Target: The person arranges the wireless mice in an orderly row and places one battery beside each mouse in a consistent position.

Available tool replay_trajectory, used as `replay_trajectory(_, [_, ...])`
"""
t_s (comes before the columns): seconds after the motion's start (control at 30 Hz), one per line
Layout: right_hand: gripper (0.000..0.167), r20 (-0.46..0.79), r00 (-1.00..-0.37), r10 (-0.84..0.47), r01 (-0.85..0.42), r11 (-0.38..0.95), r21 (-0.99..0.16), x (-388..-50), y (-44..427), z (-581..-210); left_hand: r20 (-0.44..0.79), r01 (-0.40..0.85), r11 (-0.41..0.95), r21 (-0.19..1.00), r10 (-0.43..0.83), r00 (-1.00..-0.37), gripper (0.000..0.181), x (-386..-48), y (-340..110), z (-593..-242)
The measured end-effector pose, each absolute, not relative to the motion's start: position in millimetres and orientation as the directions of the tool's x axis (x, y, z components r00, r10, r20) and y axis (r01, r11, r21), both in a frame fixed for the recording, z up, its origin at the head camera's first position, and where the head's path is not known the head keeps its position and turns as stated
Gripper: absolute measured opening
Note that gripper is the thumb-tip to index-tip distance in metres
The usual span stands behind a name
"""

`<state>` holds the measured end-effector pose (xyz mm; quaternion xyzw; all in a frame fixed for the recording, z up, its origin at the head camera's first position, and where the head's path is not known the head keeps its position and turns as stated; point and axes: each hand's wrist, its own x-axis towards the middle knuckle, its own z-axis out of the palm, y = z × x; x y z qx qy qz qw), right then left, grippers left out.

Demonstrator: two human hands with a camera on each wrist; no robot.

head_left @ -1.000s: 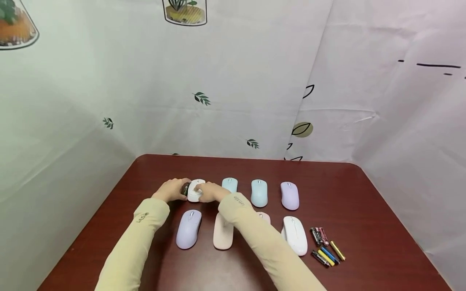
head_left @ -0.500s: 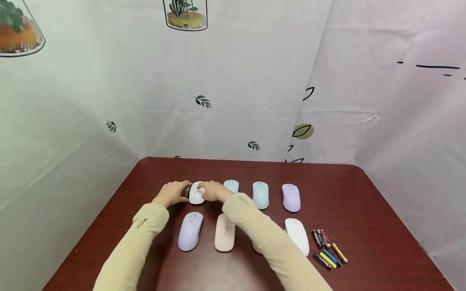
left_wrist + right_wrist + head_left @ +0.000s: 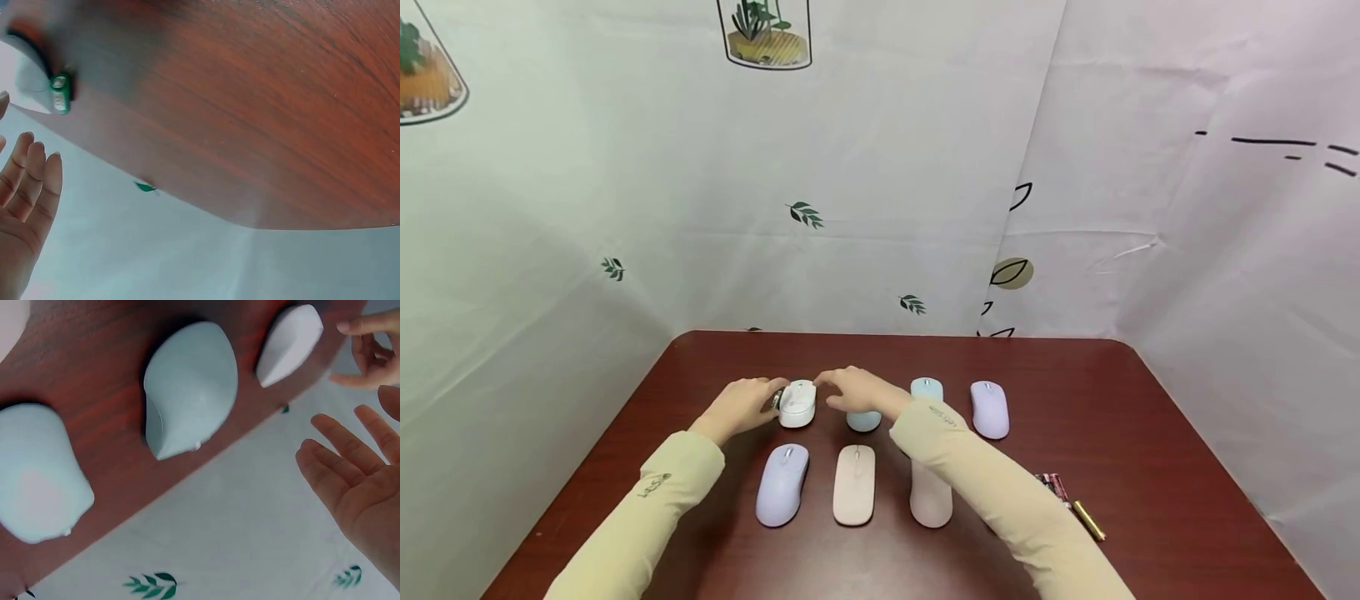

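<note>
A white mouse (image 3: pixel 797 403) lies at the table's back left, with a small green battery (image 3: pixel 60 94) close against its side in the left wrist view. Just left of both is my left hand (image 3: pixel 741 407), its fingers spread and holding nothing; whether a fingertip touches the battery is unclear. My right hand (image 3: pixel 859 392) hovers right of the white mouse, over a light blue mouse (image 3: pixel 863 421) that it partly hides. In the right wrist view, the fingers of the right hand (image 3: pixel 359 481) are extended and hold nothing.
Nearer me lie a lilac mouse (image 3: pixel 782 485), a beige mouse (image 3: pixel 853 485) and a pink mouse (image 3: pixel 931 496). Another blue mouse (image 3: pixel 927 387) and a lilac one (image 3: pixel 990 410) lie at the back. Batteries (image 3: pixel 1088 521) show beside the right sleeve. A patterned cloth hangs behind the table.
My right hand has lifted off the white mouse and moved right, over the blue mouse. The left hand has stayed beside the white mouse. The head view has shifted slightly, and the right sleeve now covers the front white mouse.
</note>
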<state>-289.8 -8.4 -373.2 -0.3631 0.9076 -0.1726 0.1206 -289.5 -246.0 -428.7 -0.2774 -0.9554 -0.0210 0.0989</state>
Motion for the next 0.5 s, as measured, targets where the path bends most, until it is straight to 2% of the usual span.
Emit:
replay_trajectory(0.2, [0.036, -0.011, -0.693, -0.721, -0.641, 0.623, -0.449, -285.1, 18.1, -361.8, 0.233, 0.558, 0.828, 0.051, 0.533, -0.813, 0.052, -276.3, -239.1, -416.3])
replay_trajectory(0.5, [0.035, 0.117, -0.693, -0.711, -0.674, 0.582, -0.455, -271.9, 60.9, -361.0, 0.295, 0.638, 0.767, 0.068, 0.596, -0.747, 0.056, -247.8, -211.8, -409.4])
